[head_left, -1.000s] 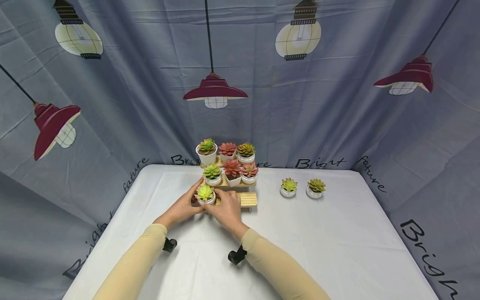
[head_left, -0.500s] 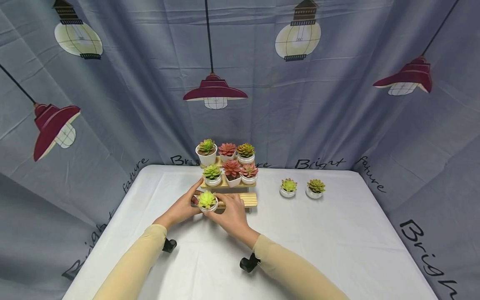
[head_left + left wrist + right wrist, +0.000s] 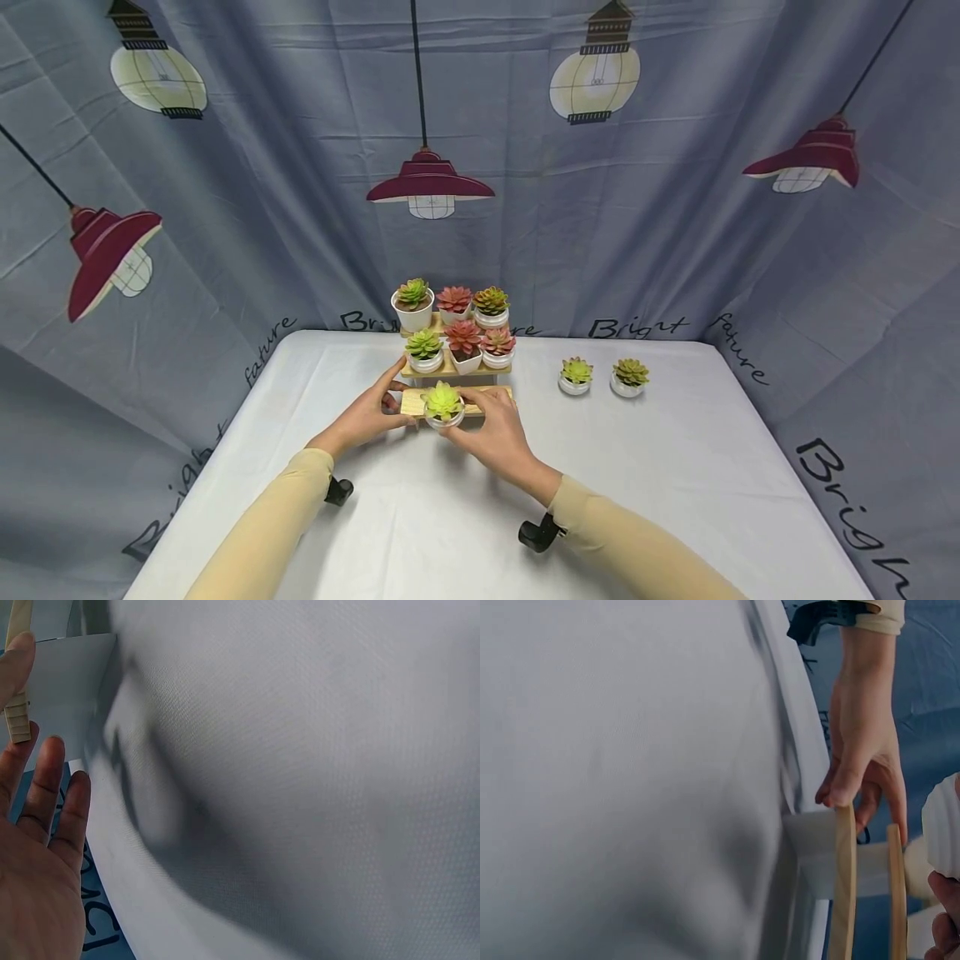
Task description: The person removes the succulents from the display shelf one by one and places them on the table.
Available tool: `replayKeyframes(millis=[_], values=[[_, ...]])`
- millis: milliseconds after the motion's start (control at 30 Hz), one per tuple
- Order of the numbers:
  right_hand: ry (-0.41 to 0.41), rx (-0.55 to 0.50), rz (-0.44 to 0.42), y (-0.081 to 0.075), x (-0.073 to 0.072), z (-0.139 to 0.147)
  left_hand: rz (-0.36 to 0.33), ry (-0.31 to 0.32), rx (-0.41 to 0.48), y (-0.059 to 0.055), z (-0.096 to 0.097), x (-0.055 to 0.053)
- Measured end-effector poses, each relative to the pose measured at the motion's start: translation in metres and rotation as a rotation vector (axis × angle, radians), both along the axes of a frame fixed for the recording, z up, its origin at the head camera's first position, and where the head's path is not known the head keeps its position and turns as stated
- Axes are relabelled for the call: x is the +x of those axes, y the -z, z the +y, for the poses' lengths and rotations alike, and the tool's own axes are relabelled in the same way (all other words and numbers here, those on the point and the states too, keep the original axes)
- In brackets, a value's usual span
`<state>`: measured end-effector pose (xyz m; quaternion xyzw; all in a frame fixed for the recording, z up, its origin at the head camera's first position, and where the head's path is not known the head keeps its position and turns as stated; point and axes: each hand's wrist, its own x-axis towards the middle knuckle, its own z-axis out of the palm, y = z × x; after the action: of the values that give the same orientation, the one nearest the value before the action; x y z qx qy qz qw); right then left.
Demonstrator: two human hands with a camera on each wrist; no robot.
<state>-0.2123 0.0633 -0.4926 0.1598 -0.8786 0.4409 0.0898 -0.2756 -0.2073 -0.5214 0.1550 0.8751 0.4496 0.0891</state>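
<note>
My right hand (image 3: 501, 433) pinches a small white pot with a lime-green succulent (image 3: 442, 400) between thumb and fingers. The pot overlaps the front edge of the bottom step of a wooden three-tier plant stand (image 3: 412, 403). At the right border of the right wrist view, the white pot (image 3: 940, 825) shows ridged sides. My left hand (image 3: 369, 414) holds the left end of that bottom step, thumb in front and fingers behind. In the left wrist view, the thumb (image 3: 16, 666) lies across the pale wooden board, the other fingers spread below it.
Several potted succulents stand on the two upper tiers, including a red one (image 3: 463, 337) and a green one (image 3: 424, 343). Two more green succulents, a lighter (image 3: 576, 375) and a darker (image 3: 630, 377), stand on the white tablecloth (image 3: 660, 483) to the right. A grey-blue curtain (image 3: 517, 233) hangs behind.
My right hand has carried the lime-green succulent rightward along the bottom step from its left end, baring the wood there. My left hand stays in nearly the same place.
</note>
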Motion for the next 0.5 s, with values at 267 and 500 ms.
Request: replayKeyframes(millis=[267,500], values=[[0.065,-0.05,-0.038,-0.005,0.002,0.033,0.008,0.009,-0.005,0.0,0.0,-0.001],[0.128,-0.074,-0.055,-0.003,-0.001,0.064,0.002,0.021,0.019,0.0,0.0,0.0]])
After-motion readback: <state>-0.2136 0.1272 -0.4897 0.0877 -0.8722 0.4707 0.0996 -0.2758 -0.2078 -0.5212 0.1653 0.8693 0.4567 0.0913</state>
